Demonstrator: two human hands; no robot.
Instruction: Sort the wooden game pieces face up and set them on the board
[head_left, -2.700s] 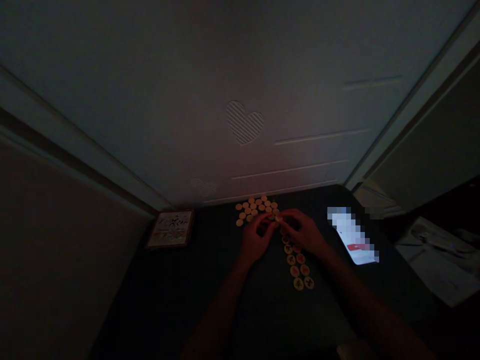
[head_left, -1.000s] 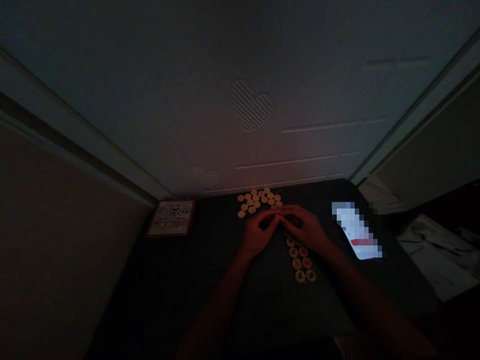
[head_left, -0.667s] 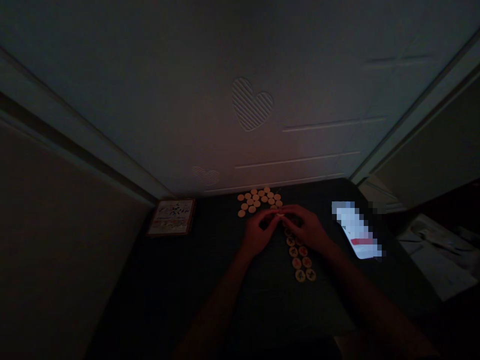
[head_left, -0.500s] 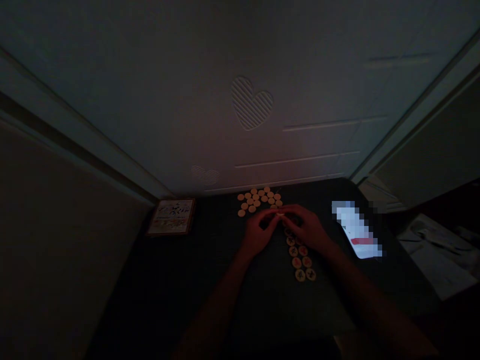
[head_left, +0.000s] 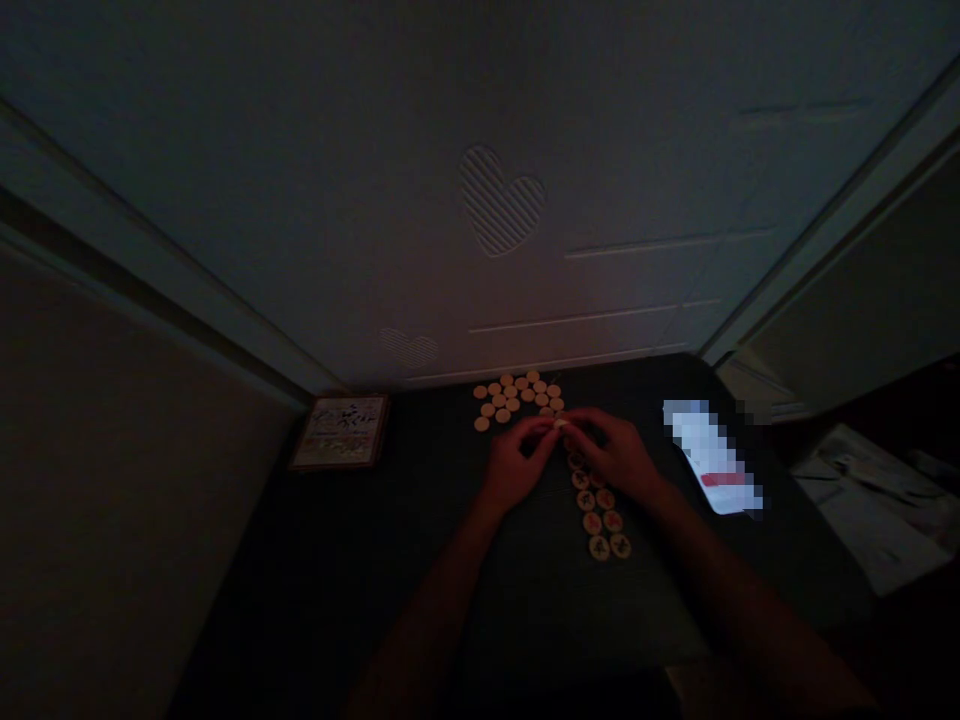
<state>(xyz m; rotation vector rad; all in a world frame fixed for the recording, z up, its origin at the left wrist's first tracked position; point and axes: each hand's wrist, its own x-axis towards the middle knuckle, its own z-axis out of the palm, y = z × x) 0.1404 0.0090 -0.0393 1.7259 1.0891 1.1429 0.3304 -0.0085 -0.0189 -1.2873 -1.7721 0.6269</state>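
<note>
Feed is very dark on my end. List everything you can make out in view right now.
Plain discs: over a dozen, pale tan, clustered at the table's far edge.
Marked discs: at least seven showing, tan with red or dark marks, two columns running nearward from the right hand.
Single disc: one, pale, between both hands' fingertips.
Box: one, pale printed top, table's far left.
Phone: one, screen lit, table's right.
Table: one, dark.
Heart-embossed panel: one, whitish, behind the table.
Left hand: fingertips at the single disc.
Right hand: fingertips at it too; the grip is unclear.
</note>
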